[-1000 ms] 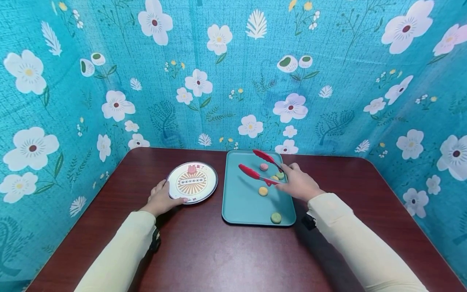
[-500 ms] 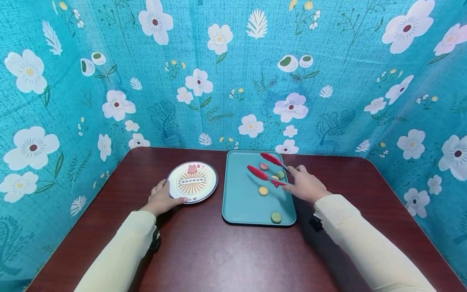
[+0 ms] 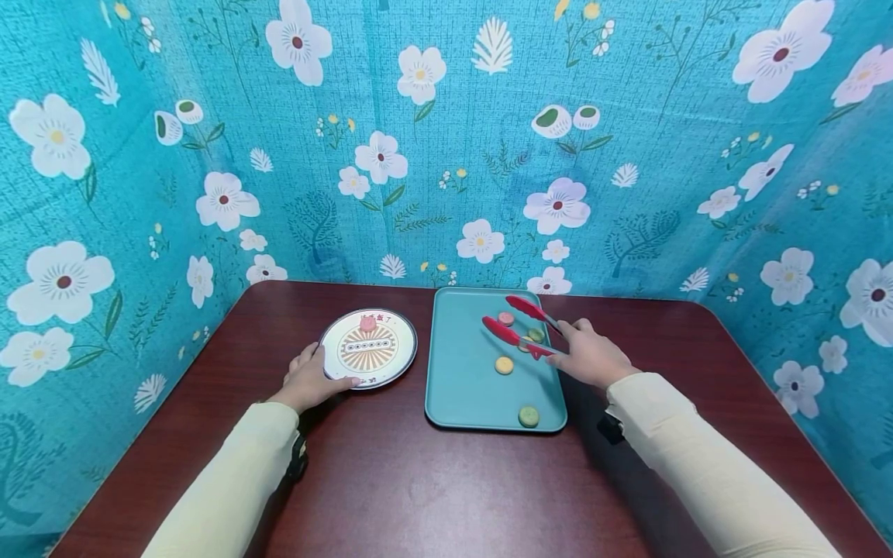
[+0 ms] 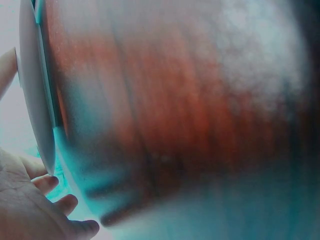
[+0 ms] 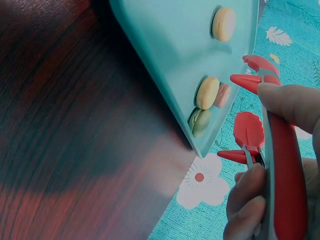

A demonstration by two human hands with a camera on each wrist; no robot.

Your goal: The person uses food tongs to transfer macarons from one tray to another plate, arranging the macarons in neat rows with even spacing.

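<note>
My left hand point(image 3: 310, 380) holds the rim of a white round plate point(image 3: 399, 355), thumb on the near edge and fingers at its left side. In the left wrist view the fingertips spread beside the plate point(image 4: 34, 95). A pink macaron point(image 3: 367, 324) lies at the plate's far side. My right hand point(image 3: 591, 356) grips red-tipped tongs point(image 3: 501, 332), spread with nothing between their tips, over the teal tray point(image 3: 456, 395). Around the tips lie a pink macaron point(image 3: 505, 318), a green macaron point(image 3: 536, 335) and a yellow macaron point(image 5: 207, 93), the last partly behind the tongs in the head view.
Another yellow macaron point(image 3: 504, 365) rests mid-tray, and a green macaron point(image 3: 528, 417) sits by the near right corner. Plate and tray stand apart on the dark red-brown table point(image 3: 418, 488). A blue flowered cloth point(image 3: 432, 194) hangs behind and along both sides.
My right hand has shifted right with the tongs, their tips moving from left of the far pink macaron to beside it. My left hand and the plate have stayed put.
</note>
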